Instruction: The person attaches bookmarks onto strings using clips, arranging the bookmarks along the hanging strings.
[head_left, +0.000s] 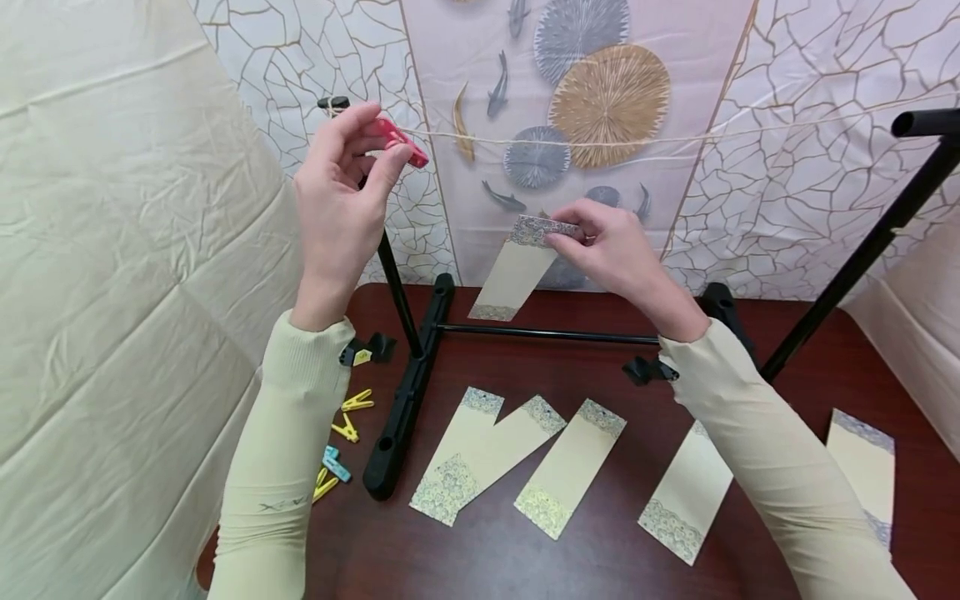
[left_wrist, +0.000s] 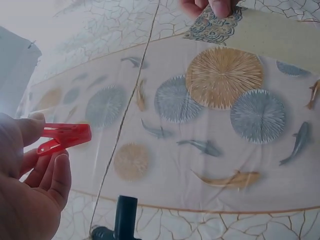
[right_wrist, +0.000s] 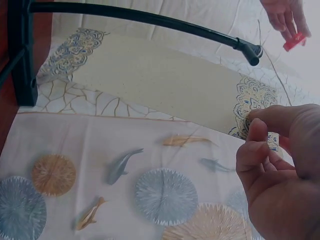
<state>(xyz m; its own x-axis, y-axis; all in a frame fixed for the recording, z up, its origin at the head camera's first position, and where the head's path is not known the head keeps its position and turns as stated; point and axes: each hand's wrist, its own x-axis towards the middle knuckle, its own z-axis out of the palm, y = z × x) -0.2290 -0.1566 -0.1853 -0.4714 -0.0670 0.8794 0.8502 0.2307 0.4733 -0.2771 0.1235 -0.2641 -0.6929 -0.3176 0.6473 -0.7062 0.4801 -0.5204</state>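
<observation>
Pinching a clothespin (left_wrist: 77, 133), left fingers (head_left: 387, 172) stand clear of right fingers (head_left: 568, 247) gripping a card (head_left: 512, 273) by its edge.

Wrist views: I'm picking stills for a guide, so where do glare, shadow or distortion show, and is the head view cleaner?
Left wrist: glare whitens the left edge, the left hand looks shaded, yet the red clothespin reads clearly; right wrist: the black bar bows, probably lens distortion; head: looks cleaner, more evenly lit, with a soft sheen on the table.
</observation>
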